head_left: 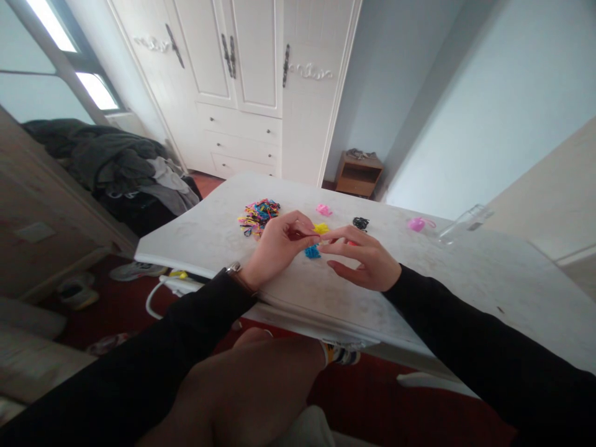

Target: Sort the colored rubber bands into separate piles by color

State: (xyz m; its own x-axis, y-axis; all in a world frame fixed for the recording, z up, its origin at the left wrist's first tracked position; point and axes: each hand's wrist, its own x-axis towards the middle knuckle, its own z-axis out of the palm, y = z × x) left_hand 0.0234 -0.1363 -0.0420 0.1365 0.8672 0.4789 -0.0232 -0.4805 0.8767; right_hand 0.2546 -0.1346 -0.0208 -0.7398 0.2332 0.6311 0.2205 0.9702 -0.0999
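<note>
My left hand (285,243), with a watch (233,267) at its wrist, is closed in a pinch over the table; whatever lies between thumb and forefinger is too small to make out. Close by, my right hand (361,256) has its fingers stretched and apart, the forefinger reaching the left fingertips. A pile of mixed-colour small bands (261,214) lies beside my left hand. Around the hands are single-colour heaps: pink (324,210), yellow (321,228), blue (312,251) and black (361,223). Something red (352,243) shows partly behind my right fingers.
On the white table (419,298), a pink container (416,224) and a clear glass bottle (460,225) lie to the right. Beyond stand a white wardrobe (251,62) and a small wooden cabinet (359,176). Dark clothes (116,161) are heaped at left, shoes (77,292) below.
</note>
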